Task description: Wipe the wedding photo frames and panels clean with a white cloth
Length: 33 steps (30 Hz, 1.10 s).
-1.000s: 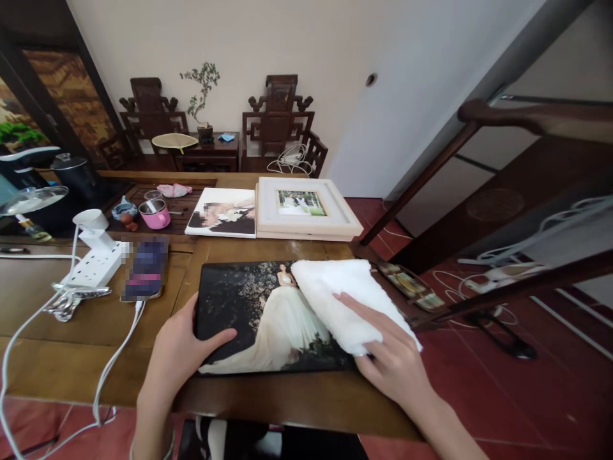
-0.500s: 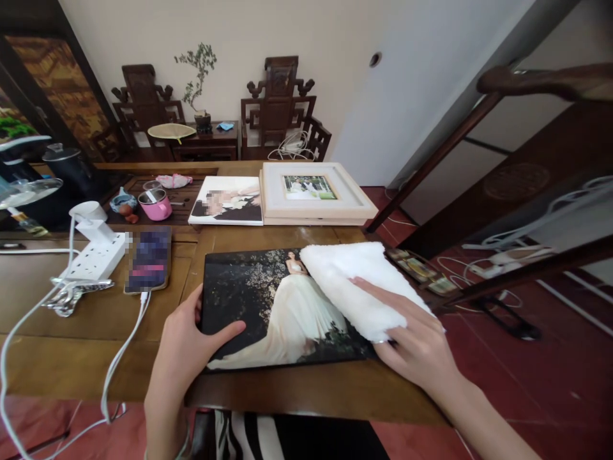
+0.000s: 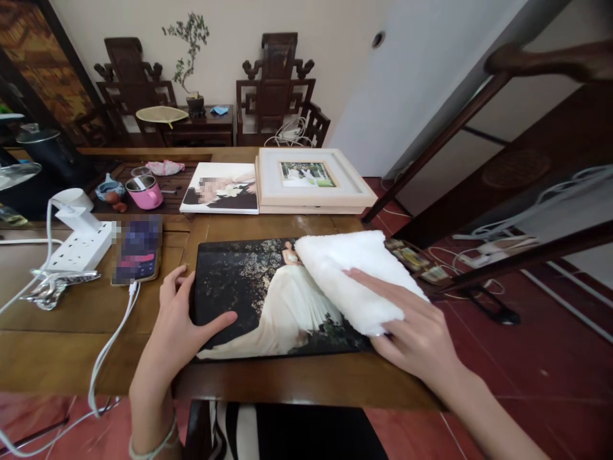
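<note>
A dark photo album (image 3: 230,287), its cover showing a figure in a long white gown, lies flat near the table's front edge. My left hand (image 3: 177,326) is at its left side, thumb stretched over the cover and fingers spread beside the edge; the hand is open. On the album's right part my right hand (image 3: 412,326) presses a fluffy white cloth (image 3: 354,268), fingers closed on it. The cloth covers the album's upper right corner and hangs past its right edge.
Behind the album stand a pale wooden picture frame (image 3: 349,179) and a white-edged photo panel (image 3: 220,191). To the left are a charging phone (image 3: 138,249), a white power strip (image 3: 86,246), a pink cup (image 3: 144,191) and cables. A wooden chair (image 3: 445,134) stands at right.
The view has shifted slightly, so everything sits a little higher and further left. My left fingers have loosened from the album's edge. The cloth stays in about the same place on the album.
</note>
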{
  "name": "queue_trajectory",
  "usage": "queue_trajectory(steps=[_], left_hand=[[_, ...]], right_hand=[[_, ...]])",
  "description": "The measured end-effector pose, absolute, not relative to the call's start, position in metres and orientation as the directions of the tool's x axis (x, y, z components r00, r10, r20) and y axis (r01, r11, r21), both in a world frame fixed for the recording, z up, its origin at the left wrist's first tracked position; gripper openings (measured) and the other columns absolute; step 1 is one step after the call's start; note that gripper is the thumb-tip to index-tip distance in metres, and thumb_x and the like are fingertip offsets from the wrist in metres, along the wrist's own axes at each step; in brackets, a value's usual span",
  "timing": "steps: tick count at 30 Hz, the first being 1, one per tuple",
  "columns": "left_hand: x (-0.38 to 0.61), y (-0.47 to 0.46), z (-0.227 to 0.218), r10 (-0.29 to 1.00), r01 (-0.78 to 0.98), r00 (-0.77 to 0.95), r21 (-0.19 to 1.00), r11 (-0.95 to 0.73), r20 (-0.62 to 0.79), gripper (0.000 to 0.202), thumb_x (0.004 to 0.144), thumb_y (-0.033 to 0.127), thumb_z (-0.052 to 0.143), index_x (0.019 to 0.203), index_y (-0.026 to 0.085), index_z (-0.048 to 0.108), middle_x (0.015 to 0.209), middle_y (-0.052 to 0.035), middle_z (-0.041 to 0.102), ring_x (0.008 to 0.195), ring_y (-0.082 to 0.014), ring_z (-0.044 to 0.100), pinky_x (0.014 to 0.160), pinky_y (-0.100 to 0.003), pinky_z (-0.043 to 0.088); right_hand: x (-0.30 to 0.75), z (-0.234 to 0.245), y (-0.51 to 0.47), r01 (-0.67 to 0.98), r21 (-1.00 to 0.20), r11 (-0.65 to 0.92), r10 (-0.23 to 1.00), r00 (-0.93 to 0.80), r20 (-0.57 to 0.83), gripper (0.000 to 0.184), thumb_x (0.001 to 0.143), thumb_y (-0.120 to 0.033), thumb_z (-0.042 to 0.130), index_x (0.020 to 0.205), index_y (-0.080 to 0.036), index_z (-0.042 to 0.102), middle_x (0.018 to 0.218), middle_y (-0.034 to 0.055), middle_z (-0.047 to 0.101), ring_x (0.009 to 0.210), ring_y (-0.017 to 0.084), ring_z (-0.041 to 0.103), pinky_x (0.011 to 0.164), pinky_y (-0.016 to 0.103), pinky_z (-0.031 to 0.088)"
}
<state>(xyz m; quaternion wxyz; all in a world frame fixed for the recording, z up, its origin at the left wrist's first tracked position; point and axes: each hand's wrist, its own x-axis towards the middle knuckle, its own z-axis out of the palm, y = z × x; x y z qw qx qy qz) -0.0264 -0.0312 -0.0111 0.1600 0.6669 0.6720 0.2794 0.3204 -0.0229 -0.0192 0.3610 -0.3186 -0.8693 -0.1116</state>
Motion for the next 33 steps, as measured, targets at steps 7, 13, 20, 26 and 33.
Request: queue_trajectory(steps=[7,13,20,26,33], left_hand=[[-0.017,-0.034,-0.002,0.968,0.750,0.193,0.612,-0.250,0.159,0.062,0.091,0.040,0.055,0.148,0.031,0.032,0.157,-0.0056,0.031,0.148,-0.0283,0.020,0.119,-0.050,0.024],[-0.009,-0.032,-0.005,0.971,0.820,0.169,0.522,-0.234,0.170,0.046,0.097,0.036,0.044,0.141,0.025,0.044,0.157,-0.0071,0.032,0.149,-0.0301,0.015,0.117,-0.056,0.022],[-0.009,-0.026,-0.012,0.963,0.831,0.157,0.497,-0.250,0.221,0.048,0.096,0.041,0.048,0.141,0.027,0.044,0.155,-0.0079,0.037,0.148,-0.0315,0.020,0.115,-0.056,0.026],[-0.012,-0.026,-0.013,0.965,0.824,0.159,0.511,-0.245,0.206,0.048,0.095,0.041,0.049,0.141,0.028,0.045,0.155,-0.0083,0.037,0.148,-0.0322,0.019,0.115,-0.057,0.025],[-0.009,-0.027,-0.011,0.968,0.820,0.147,0.523,-0.233,0.202,0.048,0.095,0.040,0.050,0.140,0.024,0.047,0.155,-0.0084,0.037,0.148,-0.0302,0.019,0.117,-0.054,0.024]], right_hand=[[0.313,-0.006,0.016,0.662,-0.126,0.739,0.625,-0.604,0.495,0.023,0.075,0.000,0.049,0.077,-0.017,0.064,0.143,0.0192,0.050,0.135,0.038,0.041,0.104,0.064,0.041],[0.288,-0.002,0.022,0.641,-0.075,0.763,0.610,-0.678,0.410,0.024,0.074,0.002,0.048,0.075,-0.013,0.067,0.140,0.0244,0.050,0.135,0.040,0.037,0.106,0.068,0.034],[0.271,0.002,-0.045,0.544,-0.069,0.836,0.502,-0.709,0.495,0.031,0.071,0.006,0.043,0.053,-0.018,0.054,0.139,0.0188,0.053,0.135,0.035,0.040,0.106,0.062,0.040],[0.285,-0.003,-0.014,0.602,-0.106,0.791,0.571,-0.665,0.481,0.026,0.073,0.000,0.046,0.059,-0.017,0.061,0.138,0.0198,0.054,0.132,0.036,0.044,0.105,0.062,0.042],[0.297,-0.007,0.019,0.636,-0.069,0.769,0.587,-0.658,0.470,0.024,0.078,-0.002,0.047,0.078,-0.015,0.067,0.138,0.0211,0.053,0.134,0.036,0.042,0.104,0.063,0.041]])
